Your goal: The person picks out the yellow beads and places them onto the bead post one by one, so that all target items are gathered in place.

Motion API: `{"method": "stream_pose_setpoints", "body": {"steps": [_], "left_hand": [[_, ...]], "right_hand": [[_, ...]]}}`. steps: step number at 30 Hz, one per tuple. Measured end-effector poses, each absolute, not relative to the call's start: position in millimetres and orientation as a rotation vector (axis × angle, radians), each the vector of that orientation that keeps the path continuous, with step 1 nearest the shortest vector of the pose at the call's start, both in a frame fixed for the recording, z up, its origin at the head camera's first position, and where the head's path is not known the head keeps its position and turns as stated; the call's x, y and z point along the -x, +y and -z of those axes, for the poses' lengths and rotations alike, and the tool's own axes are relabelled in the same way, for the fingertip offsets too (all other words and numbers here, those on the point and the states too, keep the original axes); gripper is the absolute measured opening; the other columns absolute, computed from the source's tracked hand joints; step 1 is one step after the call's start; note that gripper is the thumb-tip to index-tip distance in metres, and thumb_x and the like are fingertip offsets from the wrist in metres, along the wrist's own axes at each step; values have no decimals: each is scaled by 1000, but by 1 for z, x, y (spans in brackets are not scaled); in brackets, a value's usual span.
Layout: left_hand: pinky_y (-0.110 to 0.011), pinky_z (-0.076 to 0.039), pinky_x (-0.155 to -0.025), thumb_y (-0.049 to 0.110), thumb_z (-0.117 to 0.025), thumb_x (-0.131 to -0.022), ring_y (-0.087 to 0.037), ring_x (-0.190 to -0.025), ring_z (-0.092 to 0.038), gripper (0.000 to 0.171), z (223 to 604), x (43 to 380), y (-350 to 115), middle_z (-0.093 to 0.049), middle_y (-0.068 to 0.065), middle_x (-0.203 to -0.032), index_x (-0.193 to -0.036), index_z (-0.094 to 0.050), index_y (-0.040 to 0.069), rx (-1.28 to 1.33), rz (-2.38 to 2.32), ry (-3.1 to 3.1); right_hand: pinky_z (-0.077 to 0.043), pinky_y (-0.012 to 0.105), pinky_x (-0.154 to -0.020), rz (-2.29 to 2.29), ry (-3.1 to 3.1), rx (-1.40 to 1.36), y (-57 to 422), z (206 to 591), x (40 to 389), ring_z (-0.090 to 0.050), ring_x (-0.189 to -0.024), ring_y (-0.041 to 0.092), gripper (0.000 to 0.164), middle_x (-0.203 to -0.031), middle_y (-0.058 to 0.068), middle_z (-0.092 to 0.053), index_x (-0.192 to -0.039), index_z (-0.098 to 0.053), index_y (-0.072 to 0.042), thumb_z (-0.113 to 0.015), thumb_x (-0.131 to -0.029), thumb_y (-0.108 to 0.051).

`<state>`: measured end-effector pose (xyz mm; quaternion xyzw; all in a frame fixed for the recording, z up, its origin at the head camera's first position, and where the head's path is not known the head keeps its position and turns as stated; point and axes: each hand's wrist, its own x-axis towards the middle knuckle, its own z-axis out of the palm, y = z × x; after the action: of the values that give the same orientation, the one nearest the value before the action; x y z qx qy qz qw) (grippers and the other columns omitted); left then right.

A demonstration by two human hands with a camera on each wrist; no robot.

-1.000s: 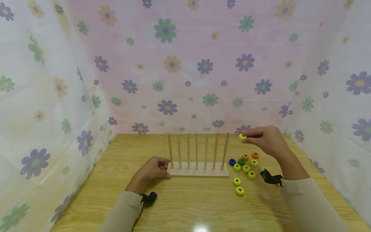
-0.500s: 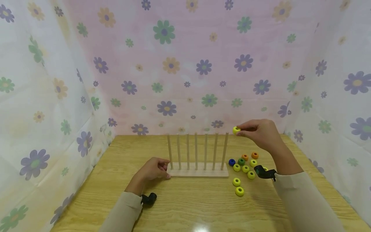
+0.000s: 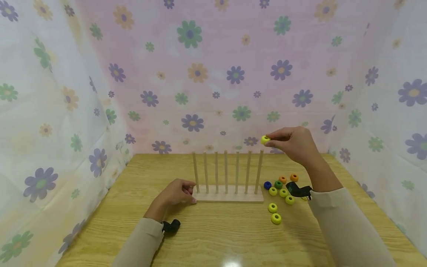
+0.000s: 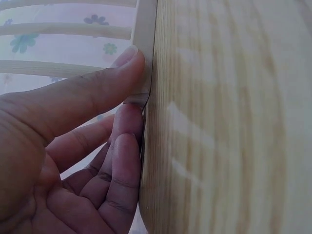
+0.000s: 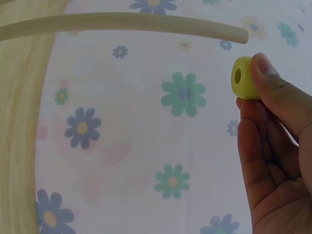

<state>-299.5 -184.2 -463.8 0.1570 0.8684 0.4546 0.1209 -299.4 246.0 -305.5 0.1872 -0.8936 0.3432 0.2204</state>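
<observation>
Right grip: grasping the held bead, a yellow one, in a pinch between thumb and fingertips, raised above the desk
Held bead: in the air, just above and slightly right of the tip of the end peg, apart from it as I see it; the hole faces roughly downward
Left grip: grasping the left end of the rack, thumb along the front edge, fingers at the end face
Rack: flat on the desk, seven pegs standing, all bare from here
Loose beads: on the desk, right of the rack, in yellow, orange, green and blue; the right wrist camera covers part of the group, so no full count is given
Fault 1, missed peg: likely cause would be a sideways offset or a tilted hole, letting the bead's rim catch on the tip
Fault 2, dropped bead: the pinch takes little of the bead, so a knock against the tip could free it; its round wall would probably let it roll
Fault 3, shifted rack: sideways force high on the end peg would act well apart from the left grip; a swivelling base could nudge the blue bead near its right end
</observation>
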Motion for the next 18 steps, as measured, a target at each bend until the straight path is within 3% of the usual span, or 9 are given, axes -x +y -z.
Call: {"method": "stream_pose_setpoints", "body": {"steps": [6, 18], "left_hand": [[-28, -52, -76, 10, -91, -78, -17, -84, -59, 73, 462, 299, -186, -68, -10, -104, -143, -60, 0, -426, -1343, 2527], [-31, -52, -77, 12, -93, -77, -17, -83, -59, 74, 466, 301, -185, -68, -8, -103, -142, -61, 1, -433, -1340, 2529]], "right_hand": [[-57, 22, -66, -965, -2428, -597, 232, 301, 305, -73, -78, 5, 19, -101, -1, -80, -106, -83, -23, -85, -88, -30], [-58, 22, -69, -961, -2427, -713, 206, 297, 308, -74, -80, 10, 21, -99, -1, -80, -107, -83, -20, -85, -87, -29]]}}
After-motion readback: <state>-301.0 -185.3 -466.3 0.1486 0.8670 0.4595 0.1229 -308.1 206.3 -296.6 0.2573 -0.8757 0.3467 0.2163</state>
